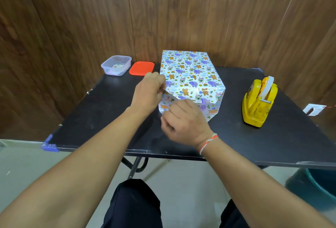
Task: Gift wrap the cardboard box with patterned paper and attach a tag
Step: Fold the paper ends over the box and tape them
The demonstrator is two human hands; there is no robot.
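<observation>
The box, covered in white patterned paper [190, 75] with small animal prints, stands in the middle of the black table [109, 111]. The paper's near end is folded down into a flap. My left hand [148, 91] pinches the paper at the box's near left corner. My right hand [183, 120] lies with curled fingers against the near end flap, at its lower left; its fingertips are hidden. The cardboard itself is hidden under the paper.
A yellow tape dispenser [259, 102] stands to the right of the box. At the back left are a small lidless plastic container [116, 65] with small cards inside and its red lid [141, 68]. A green bin [316, 182] sits on the floor at the right.
</observation>
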